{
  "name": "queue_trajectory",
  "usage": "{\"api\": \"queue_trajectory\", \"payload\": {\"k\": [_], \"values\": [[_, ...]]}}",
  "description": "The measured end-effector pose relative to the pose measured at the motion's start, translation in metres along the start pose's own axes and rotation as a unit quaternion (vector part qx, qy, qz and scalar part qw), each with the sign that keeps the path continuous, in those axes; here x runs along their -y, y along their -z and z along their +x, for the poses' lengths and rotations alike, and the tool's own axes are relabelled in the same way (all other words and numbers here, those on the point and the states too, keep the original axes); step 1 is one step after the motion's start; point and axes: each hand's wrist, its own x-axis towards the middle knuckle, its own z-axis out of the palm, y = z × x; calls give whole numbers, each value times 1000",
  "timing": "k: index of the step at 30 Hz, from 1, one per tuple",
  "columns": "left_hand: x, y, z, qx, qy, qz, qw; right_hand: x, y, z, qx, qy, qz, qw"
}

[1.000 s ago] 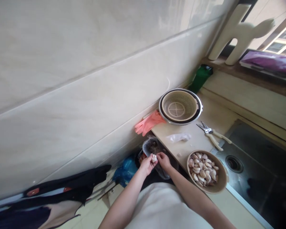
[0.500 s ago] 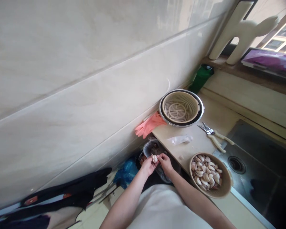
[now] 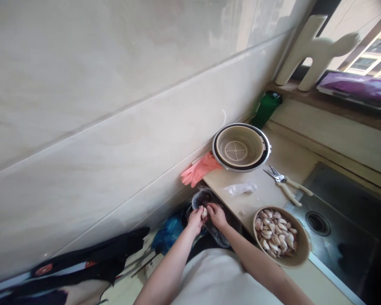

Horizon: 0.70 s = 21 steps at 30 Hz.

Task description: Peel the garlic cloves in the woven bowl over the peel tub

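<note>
My left hand (image 3: 195, 222) grips the garlic bulb (image 3: 204, 213) above the lined bin (image 3: 197, 195), off the desk's (image 3: 263, 192) edge — likely to spare it mess — while my right hand (image 3: 217, 215) curls beside, its grip's hold unclear, and the bowl of cloves (image 3: 301, 254) sits at that edge, seemingly for easy reach.

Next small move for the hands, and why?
Probably have the right hand pinch and pry at the garlic bulb: the left hand holds it, the right is close beside it, and the nearby bowl contains loose cloves.
</note>
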Motion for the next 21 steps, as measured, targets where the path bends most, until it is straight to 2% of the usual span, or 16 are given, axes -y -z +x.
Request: {"api": "queue_trajectory", "payload": {"k": [3, 6, 11, 14, 18, 21], "values": [[-2, -5, -3, 10, -19, 36, 999, 9, 11, -4, 44, 58, -13, 997], [-9, -9, -13, 43, -19, 72, 996, 20, 24, -10, 83, 104, -29, 991], [-27, -18, -45, 116, 1, 105, 988, 48, 48, -24, 114, 168, -59, 977], [-32, -24, -67, 136, 6, 126, 983, 66, 63, -38, 125, 196, -91, 968], [-27, -43, -95, 137, -11, 151, 979, 82, 84, -59, 91, 203, -150, 963], [-22, -67, -114, 162, -8, 175, 971, 82, 102, -71, 32, 164, -87, 982]]}}
